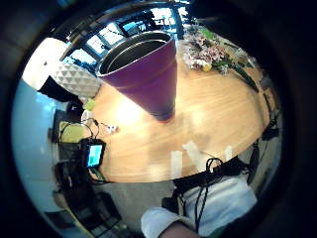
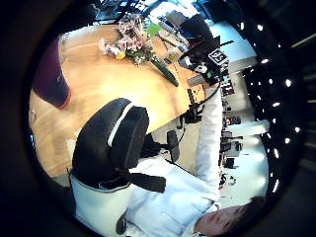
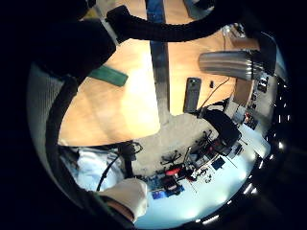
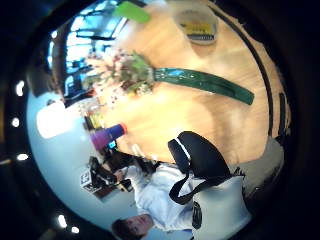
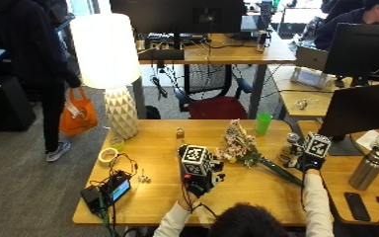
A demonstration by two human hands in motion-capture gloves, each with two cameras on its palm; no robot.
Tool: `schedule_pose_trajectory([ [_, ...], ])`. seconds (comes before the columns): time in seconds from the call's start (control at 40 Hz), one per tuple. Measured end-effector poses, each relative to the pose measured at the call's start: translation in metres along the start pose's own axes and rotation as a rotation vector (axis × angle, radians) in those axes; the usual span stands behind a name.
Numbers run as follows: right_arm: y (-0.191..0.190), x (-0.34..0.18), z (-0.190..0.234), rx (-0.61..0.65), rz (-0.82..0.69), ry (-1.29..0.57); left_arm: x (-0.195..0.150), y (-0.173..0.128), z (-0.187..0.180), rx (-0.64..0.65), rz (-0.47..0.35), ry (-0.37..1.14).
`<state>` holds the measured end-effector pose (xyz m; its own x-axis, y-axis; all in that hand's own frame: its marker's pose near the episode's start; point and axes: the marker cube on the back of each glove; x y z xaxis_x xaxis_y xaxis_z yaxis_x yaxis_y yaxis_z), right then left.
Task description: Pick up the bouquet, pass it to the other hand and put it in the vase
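The bouquet [image 5: 237,144] of pale pink flowers lies on the wooden table [image 5: 255,197] right of centre, its long green wrapped stem [image 5: 278,170] pointing toward my right hand [image 5: 310,165]. That hand hovers over the stem's end with relaxed fingers and holds nothing; its palm views show the bouquet [image 4: 122,75] and stem [image 3: 108,75] lying free. My left hand [image 5: 198,183] is near the table's middle, beside the purple vase [image 1: 143,74]. The vase stands upright close to that palm and is untouched. In the outside view the left hand mostly hides it.
A white lamp [image 5: 107,64] stands at the back left, a green cup [image 5: 262,123] behind the bouquet. A tape roll [image 5: 107,155] and a small screen device [image 5: 114,190] with cables lie at the left. A steel bottle [image 5: 367,170] and a phone [image 5: 354,203] are far right.
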<state>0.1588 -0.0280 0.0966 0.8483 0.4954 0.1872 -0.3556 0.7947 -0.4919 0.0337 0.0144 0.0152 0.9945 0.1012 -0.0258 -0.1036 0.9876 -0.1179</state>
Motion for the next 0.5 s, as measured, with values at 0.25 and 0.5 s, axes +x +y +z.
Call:
schedule_pose_trajectory([
  [0.25, 0.016, 0.003, 0.049, -0.151, 0.158, 0.003, -0.001, 0.003, 0.001, -0.004, -0.003, -0.006],
  [0.5, -0.009, 0.003, 0.087, -0.119, 0.096, 0.078, 0.002, 0.004, -0.001, -0.024, -0.018, 0.000],
])
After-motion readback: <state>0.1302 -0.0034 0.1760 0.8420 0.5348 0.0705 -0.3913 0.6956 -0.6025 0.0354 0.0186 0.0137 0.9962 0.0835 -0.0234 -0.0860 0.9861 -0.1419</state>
